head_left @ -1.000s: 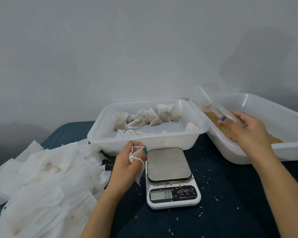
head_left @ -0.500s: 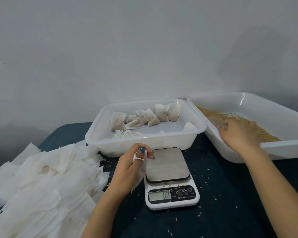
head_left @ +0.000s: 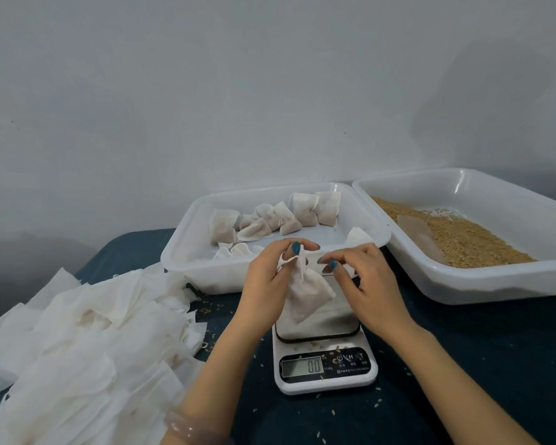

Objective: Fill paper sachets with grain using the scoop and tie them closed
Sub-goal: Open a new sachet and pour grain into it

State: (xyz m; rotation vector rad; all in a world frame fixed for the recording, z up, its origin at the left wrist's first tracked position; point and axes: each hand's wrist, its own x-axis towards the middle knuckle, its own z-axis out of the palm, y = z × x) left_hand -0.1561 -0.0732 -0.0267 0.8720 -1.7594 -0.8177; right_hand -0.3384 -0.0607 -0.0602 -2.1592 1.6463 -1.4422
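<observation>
Two trays (head_left: 206,277), one scale (head_left: 326,385), one scoop (head_left: 418,234).

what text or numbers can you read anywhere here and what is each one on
"0.0" on the display of the kitchen scale.
"M" and what looks like "T", next to a power sign, on the scale's button panel.
The small print under those buttons is too blurred to read.
Nothing else in view bears readable text.

the scale (head_left: 326,367) sits before us, a sachet (head_left: 305,293) over its plate. behind it lies the tray of filled sachets (head_left: 187,268); just right of that, the grain tray (head_left: 495,284), with the scoop (head_left: 419,234) in the grain (head_left: 475,239). empty sachets (head_left: 77,332) pile at our left.
</observation>
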